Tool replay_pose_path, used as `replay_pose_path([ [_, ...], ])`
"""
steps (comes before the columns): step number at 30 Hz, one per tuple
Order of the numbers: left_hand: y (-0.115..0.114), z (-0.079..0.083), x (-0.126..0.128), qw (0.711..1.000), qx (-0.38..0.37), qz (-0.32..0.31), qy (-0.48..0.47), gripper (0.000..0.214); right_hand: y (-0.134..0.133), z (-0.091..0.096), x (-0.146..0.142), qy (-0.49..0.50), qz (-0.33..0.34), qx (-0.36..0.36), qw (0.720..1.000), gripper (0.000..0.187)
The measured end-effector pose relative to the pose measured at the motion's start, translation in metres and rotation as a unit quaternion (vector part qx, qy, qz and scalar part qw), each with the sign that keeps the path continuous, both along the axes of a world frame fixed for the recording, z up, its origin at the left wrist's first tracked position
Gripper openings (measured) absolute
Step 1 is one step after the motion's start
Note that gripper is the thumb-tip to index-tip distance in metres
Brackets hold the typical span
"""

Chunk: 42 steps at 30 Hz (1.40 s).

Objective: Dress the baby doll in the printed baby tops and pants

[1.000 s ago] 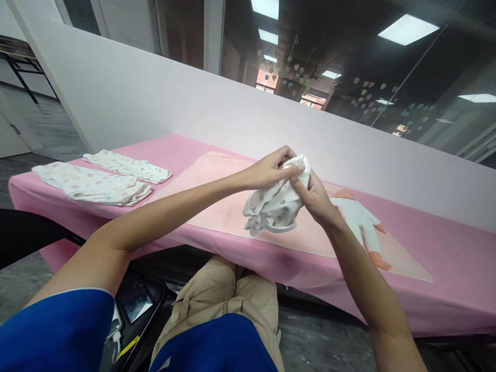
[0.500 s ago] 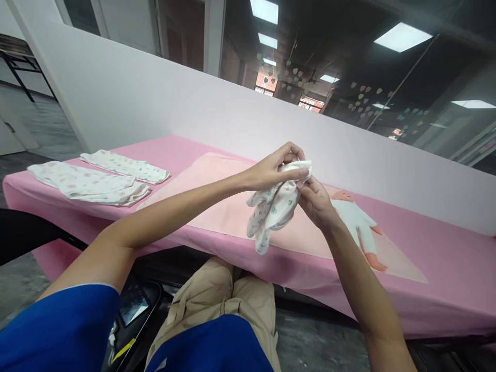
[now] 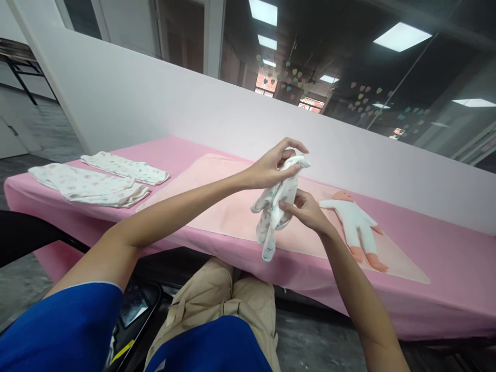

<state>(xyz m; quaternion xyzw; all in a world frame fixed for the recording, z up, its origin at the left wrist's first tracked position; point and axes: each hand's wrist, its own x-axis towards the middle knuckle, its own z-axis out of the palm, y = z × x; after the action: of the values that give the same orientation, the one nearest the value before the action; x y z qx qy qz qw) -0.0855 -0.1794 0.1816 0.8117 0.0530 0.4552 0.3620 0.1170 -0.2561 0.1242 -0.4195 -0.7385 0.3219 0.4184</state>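
My left hand (image 3: 273, 165) pinches the top edge of a small white baby garment (image 3: 274, 206) with a coloured print and holds it up over the table. The cloth hangs down in a bunch below that hand. My right hand (image 3: 304, 209) grips the same garment lower down, at its right side. A baby doll (image 3: 354, 222) in a white suit lies on its back on the pale pink mat (image 3: 217, 206), just right of my hands.
Two folded printed garments (image 3: 91, 181) lie at the left end of the pink-covered table (image 3: 445, 268). A white partition wall (image 3: 194, 108) runs behind the table. My knees in tan trousers (image 3: 220, 305) sit under the table's edge, with a dark chair (image 3: 27, 232) at left.
The garment has unrolled from a bunched bundle and now hangs lengthwise. My left hand rose slightly with the top edge, and my right hand slid down the cloth.
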Motion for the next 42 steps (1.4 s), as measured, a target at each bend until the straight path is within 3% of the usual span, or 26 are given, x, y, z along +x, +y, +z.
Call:
replay_pose_path([
  [4, -0.001, 0.004, 0.003, 1.000, -0.011, 0.003, -0.011, 0.056, 0.015, -0.008, 0.003, 0.046, -0.018, 0.066, 0.997, 0.060],
  [7, -0.005, 0.008, 0.006, 1.000, -0.006, 0.004, -0.011, 0.057, 0.028, -0.008, 0.002, 0.107, 0.013, 0.040, 0.993, 0.081],
  [10, -0.008, 0.013, 0.007, 1.000, 0.003, -0.016, 0.009, 0.059, 0.038, -0.006, 0.000, 0.092, 0.093, -0.039, 0.991, 0.073],
  [14, -0.007, 0.020, 0.001, 0.999, 0.001, -0.027, 0.027, 0.060, 0.043, -0.006, -0.008, 0.063, 0.166, -0.075, 0.981, 0.055],
  [18, 0.002, 0.018, -0.018, 0.999, -0.030, -0.008, 0.012, 0.067, 0.035, -0.004, -0.024, 0.071, 0.096, -0.086, 0.989, 0.054],
  [21, 0.009, 0.008, -0.036, 0.996, -0.070, 0.016, 0.049, 0.077, 0.028, 0.003, -0.038, 0.059, 0.032, -0.068, 0.995, 0.052],
  [26, 0.014, -0.013, -0.056, 0.976, -0.129, 0.060, 0.167, 0.043, 0.024, 0.008, -0.056, 0.062, -0.066, -0.051, 0.995, 0.052],
  [28, 0.014, -0.017, -0.059, 0.975, -0.139, 0.088, 0.149, 0.038, 0.025, 0.001, -0.061, 0.067, -0.065, -0.070, 0.993, 0.054],
  [31, 0.016, -0.021, -0.065, 0.979, -0.144, 0.105, 0.101, 0.038, 0.028, -0.022, -0.068, 0.089, -0.001, -0.111, 0.990, 0.062],
  [35, 0.027, -0.034, -0.081, 0.972, -0.224, 0.045, 0.060, 0.048, 0.044, -0.060, -0.080, 0.176, 0.032, -0.156, 0.971, 0.064],
  [38, 0.043, -0.054, -0.099, 0.951, -0.308, -0.005, 0.041, 0.052, 0.062, -0.080, -0.095, 0.216, 0.038, -0.218, 0.951, 0.068],
  [42, 0.072, -0.088, -0.133, 0.927, -0.374, 0.012, 0.006, 0.054, 0.092, -0.098, -0.119, 0.206, 0.068, -0.297, 0.930, 0.067],
])
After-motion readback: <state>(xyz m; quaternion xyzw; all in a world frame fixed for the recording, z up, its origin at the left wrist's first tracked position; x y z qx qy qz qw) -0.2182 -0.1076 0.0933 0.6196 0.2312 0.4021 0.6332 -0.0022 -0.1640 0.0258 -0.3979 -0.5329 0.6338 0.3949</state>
